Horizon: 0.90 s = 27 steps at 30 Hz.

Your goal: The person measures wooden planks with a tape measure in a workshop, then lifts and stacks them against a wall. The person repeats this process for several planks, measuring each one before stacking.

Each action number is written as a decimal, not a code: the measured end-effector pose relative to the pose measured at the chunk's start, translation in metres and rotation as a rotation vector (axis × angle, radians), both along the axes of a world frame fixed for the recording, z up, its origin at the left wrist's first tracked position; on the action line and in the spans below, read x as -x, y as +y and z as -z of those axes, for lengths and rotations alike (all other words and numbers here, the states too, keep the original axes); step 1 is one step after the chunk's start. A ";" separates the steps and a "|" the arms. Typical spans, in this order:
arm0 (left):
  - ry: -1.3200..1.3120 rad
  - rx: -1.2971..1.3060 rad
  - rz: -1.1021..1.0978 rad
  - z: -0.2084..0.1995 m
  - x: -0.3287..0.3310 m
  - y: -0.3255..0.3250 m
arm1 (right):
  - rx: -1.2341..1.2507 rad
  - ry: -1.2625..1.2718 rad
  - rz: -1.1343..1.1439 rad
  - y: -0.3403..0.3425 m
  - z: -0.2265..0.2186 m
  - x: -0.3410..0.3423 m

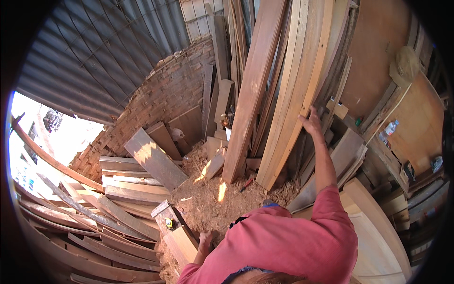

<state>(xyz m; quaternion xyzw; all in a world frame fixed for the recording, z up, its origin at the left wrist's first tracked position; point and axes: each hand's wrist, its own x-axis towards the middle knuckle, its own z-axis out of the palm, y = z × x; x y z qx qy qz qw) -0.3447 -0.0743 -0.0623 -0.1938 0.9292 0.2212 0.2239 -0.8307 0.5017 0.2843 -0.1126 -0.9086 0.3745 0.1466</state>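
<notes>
My right arm, in a red sleeve, reaches up and forward. Its hand (310, 122) has the fingers apart and lies at the right edge of a tall light-coloured board (295, 109); whether it presses on the board I cannot tell. Low down, my left hand (205, 237) is beside a short pale plank (183, 244), its fingers curled; anything inside them is hidden. A yellow tape measure (169, 223) rests on a wooden piece next to that plank. To the left of the light board leans a wide reddish-brown plank (250, 94).
Sawdust and shavings (208, 208) cover the floor, with a dark, thin tool (246, 185) lying on them. Stacked boards (127, 255) fill the left side. A dark plank (156, 158) leans before the brick wall (156, 99). At right are large panels (373, 61) and a plastic bottle (391, 127).
</notes>
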 end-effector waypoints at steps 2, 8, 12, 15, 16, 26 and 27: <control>-0.031 0.002 -0.183 -0.001 -0.024 0.029 | 0.002 0.065 0.046 0.011 -0.040 0.031; -0.331 0.133 -0.617 -0.074 -0.101 0.060 | 0.053 0.159 0.105 0.050 -0.124 0.119; -0.392 0.141 -0.724 -0.093 -0.109 0.094 | 0.160 0.298 0.070 0.066 -0.126 0.172; -0.353 0.079 -0.669 -0.081 -0.068 0.129 | 0.267 0.268 -0.005 0.079 -0.109 0.197; -0.321 0.039 -0.624 -0.073 -0.041 0.140 | 0.326 0.219 -0.115 0.083 -0.102 0.200; -0.188 -0.178 -0.192 -0.038 0.163 0.183 | 0.288 0.160 -0.003 0.077 -0.123 0.168; -0.189 -0.196 -0.167 -0.037 0.171 0.180 | 0.262 0.154 0.031 0.073 -0.127 0.161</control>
